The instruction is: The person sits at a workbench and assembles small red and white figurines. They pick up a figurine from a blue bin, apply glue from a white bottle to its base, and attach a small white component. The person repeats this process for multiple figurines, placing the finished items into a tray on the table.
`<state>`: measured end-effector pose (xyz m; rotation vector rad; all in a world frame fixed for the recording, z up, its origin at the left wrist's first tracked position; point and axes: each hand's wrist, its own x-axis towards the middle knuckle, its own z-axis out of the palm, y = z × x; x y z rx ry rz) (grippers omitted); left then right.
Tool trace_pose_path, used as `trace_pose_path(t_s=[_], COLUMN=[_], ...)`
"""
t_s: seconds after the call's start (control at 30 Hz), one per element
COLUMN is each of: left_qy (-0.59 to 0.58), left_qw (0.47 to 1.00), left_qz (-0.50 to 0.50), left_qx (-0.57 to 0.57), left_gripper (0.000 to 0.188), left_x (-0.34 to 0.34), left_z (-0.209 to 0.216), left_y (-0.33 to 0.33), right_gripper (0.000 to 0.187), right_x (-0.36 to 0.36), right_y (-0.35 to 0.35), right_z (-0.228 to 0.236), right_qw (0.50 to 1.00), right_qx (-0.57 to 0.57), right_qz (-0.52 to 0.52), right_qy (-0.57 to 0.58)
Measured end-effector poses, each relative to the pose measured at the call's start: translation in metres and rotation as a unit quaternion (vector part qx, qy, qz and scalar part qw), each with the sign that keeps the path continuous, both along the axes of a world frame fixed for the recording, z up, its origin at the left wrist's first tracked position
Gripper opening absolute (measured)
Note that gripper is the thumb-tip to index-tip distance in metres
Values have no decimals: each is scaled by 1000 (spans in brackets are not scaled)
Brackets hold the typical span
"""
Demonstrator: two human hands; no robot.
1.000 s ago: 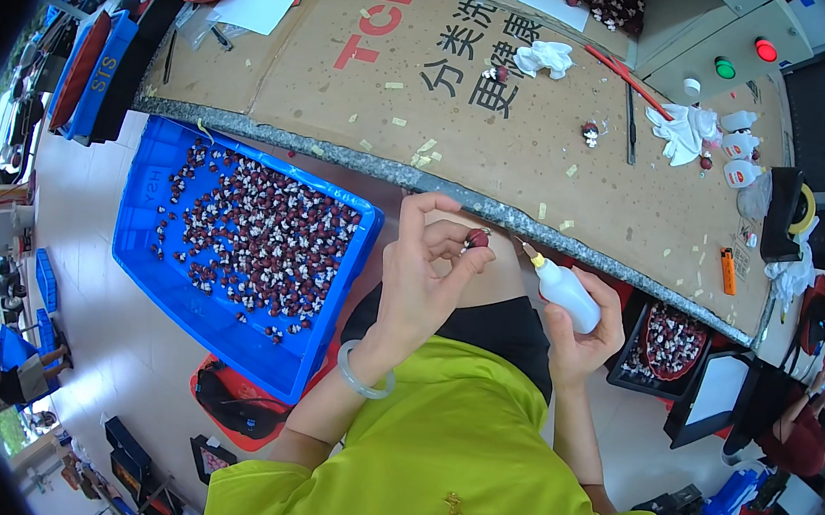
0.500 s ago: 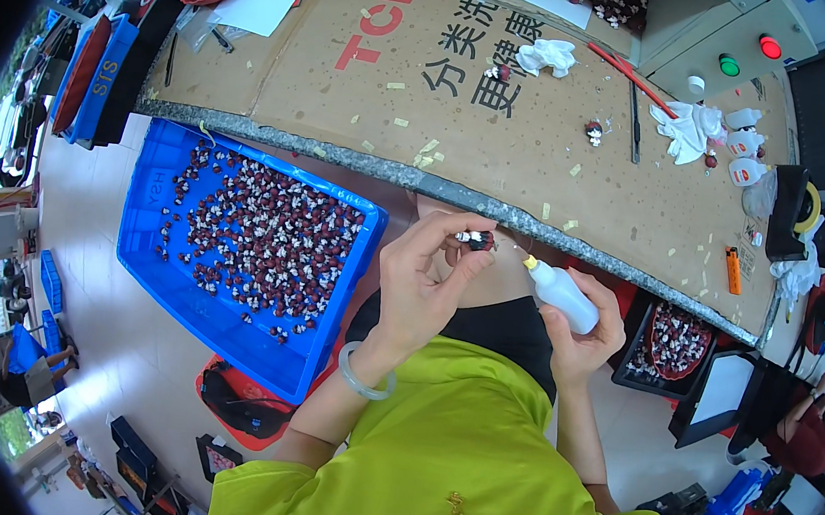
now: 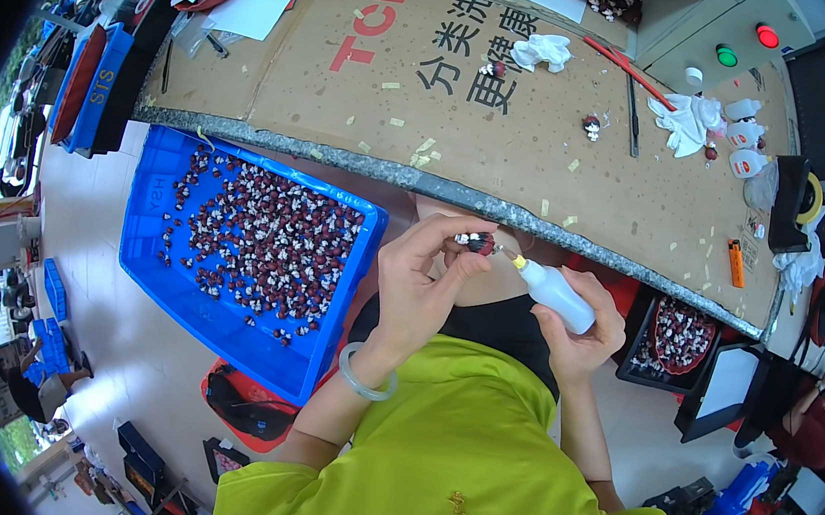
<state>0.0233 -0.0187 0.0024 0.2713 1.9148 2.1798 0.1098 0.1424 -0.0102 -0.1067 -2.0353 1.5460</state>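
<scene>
Between the thumb and fingers of my left hand (image 3: 422, 277) is a small dark-red and white figurine (image 3: 475, 243), held over my lap near the table's front edge. My right hand (image 3: 581, 326) is wrapped round a white squeeze bottle (image 3: 556, 295) with a yellow collar and a thin nozzle. The bottle lies tilted, its tip pointing left at the figurine. The tip is at or very close to the figurine; contact is too small to tell. To my left, a blue plastic crate (image 3: 241, 340) holds many similar figurines.
The cardboard-covered table (image 3: 329, 98) carries a red stick (image 3: 629, 74), crumpled white cloths (image 3: 688, 124), small white bottles (image 3: 747, 164), an orange lighter (image 3: 737, 263) and a loose figurine (image 3: 591, 127). Under its right side stands a black tray (image 3: 634, 366) with more figurines. A control box (image 3: 727, 39) stands behind.
My right hand has brought the bottle slightly left and up, so its nozzle has closed the gap to the figurine. My left hand stays nearly where it was, still holding the figurine.
</scene>
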Motion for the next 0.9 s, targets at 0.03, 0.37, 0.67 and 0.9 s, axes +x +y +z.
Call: trace_pose_path(t_s=[0.03,0.37,0.67,0.9], left_qy=[6,52,126,134], left_qw=[1000,998,990,988], left_qz=[1,15,47,46], left_qx=[-9,-37,-48,-64], left_gripper=[25,24,25,25], left_x=[0,-1,-5,-5], left_z=[0,-1,-4,-3], left_y=[-1,-4,-3,-5], right_gripper=[38,40,41,42], right_x=[0,-2,-4,-4], right_y=[0,-2,-3,-2], right_z=[0,4,7,5], right_qw=[1000,999,998,998], right_qx=[5,33,57,50], right_qz=[1,6,9,11], right_qy=[0,23,34,34])
